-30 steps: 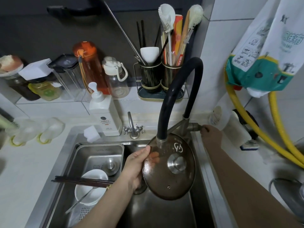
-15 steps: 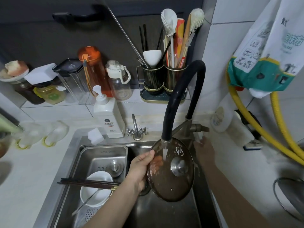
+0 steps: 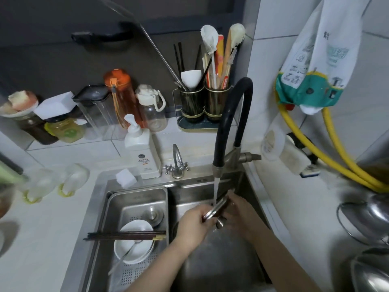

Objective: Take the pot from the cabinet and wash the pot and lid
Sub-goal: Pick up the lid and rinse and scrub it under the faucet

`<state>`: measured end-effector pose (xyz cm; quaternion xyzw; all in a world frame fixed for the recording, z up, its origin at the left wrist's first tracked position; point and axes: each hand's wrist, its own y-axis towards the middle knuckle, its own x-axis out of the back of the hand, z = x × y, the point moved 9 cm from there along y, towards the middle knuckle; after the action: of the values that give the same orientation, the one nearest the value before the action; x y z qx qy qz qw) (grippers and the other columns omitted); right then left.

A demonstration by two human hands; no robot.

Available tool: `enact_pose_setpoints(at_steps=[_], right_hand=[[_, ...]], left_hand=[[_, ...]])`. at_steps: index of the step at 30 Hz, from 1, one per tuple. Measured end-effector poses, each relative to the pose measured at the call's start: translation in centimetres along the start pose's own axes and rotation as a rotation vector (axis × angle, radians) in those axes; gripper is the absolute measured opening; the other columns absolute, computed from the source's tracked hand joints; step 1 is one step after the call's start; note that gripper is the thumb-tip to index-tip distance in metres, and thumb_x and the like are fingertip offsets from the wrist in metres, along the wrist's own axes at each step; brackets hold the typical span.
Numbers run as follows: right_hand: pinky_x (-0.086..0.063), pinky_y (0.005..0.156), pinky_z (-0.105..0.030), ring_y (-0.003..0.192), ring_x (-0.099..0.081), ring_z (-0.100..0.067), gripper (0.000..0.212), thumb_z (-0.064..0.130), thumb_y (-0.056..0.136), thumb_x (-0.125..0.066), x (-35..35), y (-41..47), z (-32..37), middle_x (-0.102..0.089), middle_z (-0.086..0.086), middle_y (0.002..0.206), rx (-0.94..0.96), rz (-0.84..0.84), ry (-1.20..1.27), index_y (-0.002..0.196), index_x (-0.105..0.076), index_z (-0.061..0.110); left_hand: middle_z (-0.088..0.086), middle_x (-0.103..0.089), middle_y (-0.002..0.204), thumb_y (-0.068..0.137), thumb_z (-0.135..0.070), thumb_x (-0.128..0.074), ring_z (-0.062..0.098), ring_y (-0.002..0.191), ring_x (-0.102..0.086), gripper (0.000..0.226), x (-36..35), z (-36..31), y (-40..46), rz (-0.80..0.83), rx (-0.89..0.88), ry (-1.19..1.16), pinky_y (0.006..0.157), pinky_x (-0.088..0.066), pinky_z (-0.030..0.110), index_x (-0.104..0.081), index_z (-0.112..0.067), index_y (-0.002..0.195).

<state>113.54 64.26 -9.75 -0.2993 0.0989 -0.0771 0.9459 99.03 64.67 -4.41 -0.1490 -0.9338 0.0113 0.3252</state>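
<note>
Now rinsing lid (image 3: 214, 209) edge-on under faucet (image 3: 231, 123) stream w/ both hands over sink (image 3: 210, 270): left hand (image 3: 193, 224) clamped on near rim, right hand (image 3: 242, 211) cupping far face, prob. rubbing while water sheets off

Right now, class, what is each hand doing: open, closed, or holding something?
Left hand: closed on the rim of the lid, under the running water.
Right hand: on the lid's far side; its grip cannot be told.

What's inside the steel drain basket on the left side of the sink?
A white bowl holding a spoon, with dark chopsticks across the drain basket rim, and a round metal plug behind. The bowl hides whatever lies beneath it.
</note>
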Motion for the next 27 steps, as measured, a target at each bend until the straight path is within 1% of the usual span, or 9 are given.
enact_pose_setpoints(at_steps=[4,8,11,13,15,18,20,23,27], right_hand=[[-0.053,0.065,-0.031,0.086,-0.067,-0.03,0.03,0.017,0.09,-0.057,0.9,-2.3,0.1,-0.068,-0.022,0.102,0.026,-0.053,-0.002,0.11,-0.062,-0.004],[-0.047,0.046,-0.022,0.068,-0.06,-0.021,0.014,0.004,0.092,-0.046,1.5,-4.1,-0.4,-0.062,-0.013,0.08,0.077,-0.114,-0.001,0.089,-0.06,0.0],[-0.053,0.061,-0.033,0.079,-0.06,-0.025,0.012,0.005,0.091,-0.048,2.4,-4.8,-1.0,-0.061,-0.017,0.091,0.115,-0.181,0.049,0.096,-0.057,0.001],[-0.056,0.071,-0.04,0.087,-0.062,-0.03,0.023,0.005,0.089,-0.05,3.1,-4.9,-1.6,-0.062,-0.021,0.103,0.128,-0.191,0.075,0.11,-0.056,0.0],[-0.056,0.066,-0.039,0.083,-0.063,-0.03,0.027,0.001,0.087,-0.051,3.5,-5.5,-1.7,-0.063,-0.024,0.103,0.144,-0.165,0.11,0.114,-0.056,0.0],[-0.058,0.073,-0.041,0.095,-0.063,-0.034,0.036,-0.003,0.085,-0.053,3.6,-6.4,-1.4,-0.062,-0.023,0.112,0.187,-0.121,0.15,0.12,-0.053,0.005],[-0.055,0.085,-0.047,0.105,-0.061,-0.035,0.043,-0.004,0.085,-0.054,3.7,-6.8,-1.3,-0.061,-0.018,0.118,0.212,-0.098,0.182,0.126,-0.049,0.009],[-0.051,0.093,-0.05,0.113,-0.058,-0.034,0.048,-0.006,0.085,-0.053,3.7,-7.3,-1.0,-0.06,-0.016,0.123,0.252,-0.063,0.232,0.13,-0.048,0.011],[-0.055,0.09,-0.043,0.12,-0.054,-0.035,0.053,-0.011,0.085,-0.047,4.0,-6.9,-1.1,-0.057,-0.016,0.132,0.279,-0.021,0.348,0.134,-0.048,0.011]], left_hand=[[-0.007,-0.071,0.099,0.084,-0.037,-0.063,0.01,0.091,-0.062,0.022,-0.4,-0.8,-1.8,0.057,-0.107,0.199,0.073,-0.04,0.02,-0.066,-0.031,0.106],[-0.002,-0.073,0.095,0.088,-0.043,-0.056,0.002,0.079,-0.062,0.025,-1.5,-0.1,-2.8,0.166,-0.117,0.092,0.073,-0.044,0.023,-0.071,-0.025,0.099],[0.0,-0.071,0.092,0.09,-0.04,-0.053,0.003,0.08,-0.058,0.022,-0.8,2.4,-2.6,0.104,-0.066,0.061,0.081,-0.047,0.029,-0.07,-0.026,0.093],[0.003,-0.066,0.112,0.088,-0.032,-0.059,0.015,0.106,-0.058,0.026,0.3,4.3,-2.1,0.005,-0.006,0.128,0.098,-0.043,0.033,-0.066,-0.025,0.112],[0.01,-0.058,0.129,0.085,-0.016,-0.064,0.023,0.122,-0.052,0.051,1.1,5.7,-2.0,-0.054,0.112,0.028,0.106,-0.037,0.028,-0.05,-0.012,0.133],[0.019,-0.055,0.13,0.086,-0.007,-0.063,0.034,0.12,-0.055,0.074,0.1,7.3,-2.3,0.023,0.36,-0.274,0.1,-0.043,0.037,-0.021,-0.008,0.147],[0.02,-0.058,0.117,0.086,0.001,-0.06,0.039,0.101,-0.062,0.078,-0.7,7.1,-2.4,0.056,0.427,-0.426,0.086,-0.051,0.045,-0.015,-0.008,0.149],[0.005,-0.058,0.089,0.085,0.009,-0.057,0.018,0.075,-0.058,0.064,-0.3,6.1,-1.9,-0.019,0.409,-0.481,0.067,-0.051,0.033,-0.032,-0.005,0.142],[0.007,-0.066,0.083,0.08,0.012,-0.059,0.02,0.071,-0.062,0.036,1.0,5.1,-1.0,-0.114,0.331,-0.543,0.071,-0.058,0.04,-0.06,-0.006,0.111]])
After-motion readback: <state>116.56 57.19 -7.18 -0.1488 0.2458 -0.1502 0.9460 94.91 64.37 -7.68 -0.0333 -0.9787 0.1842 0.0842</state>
